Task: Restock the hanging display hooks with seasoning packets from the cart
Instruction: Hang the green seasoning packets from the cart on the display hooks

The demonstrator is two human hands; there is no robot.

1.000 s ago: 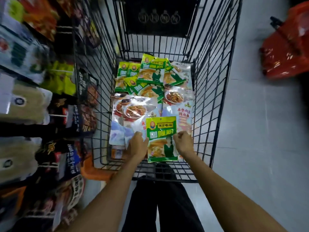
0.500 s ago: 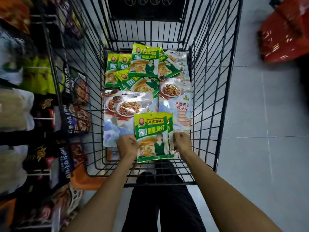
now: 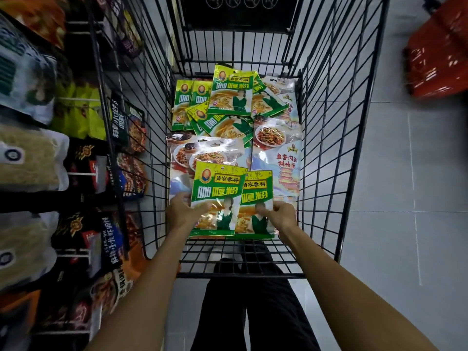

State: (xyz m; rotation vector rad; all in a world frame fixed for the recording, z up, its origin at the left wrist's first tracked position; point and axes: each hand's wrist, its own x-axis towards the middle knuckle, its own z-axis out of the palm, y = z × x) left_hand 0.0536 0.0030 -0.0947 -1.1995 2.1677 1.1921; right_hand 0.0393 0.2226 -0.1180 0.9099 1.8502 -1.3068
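Green packets (image 3: 218, 196) overlap inside the cart (image 3: 240, 275) at its near rail, left hand (image 3: 180, 214) pinching one, right hand (image 3: 279, 216) the other; likely light, floppy, slick film, best held by the edges.

front green packet (image 3: 217, 198) stood raised at the near end of the black wire cart (image 3: 253, 275), gripped by the left hand (image 3: 181, 214) | second green packet (image 3: 257, 206) sat half behind it, pinched by the right hand (image 3: 281, 216) | other green packets (image 3: 229, 97) lay heaped at the far end | pale-blue packets (image 3: 277, 158) lay flat between
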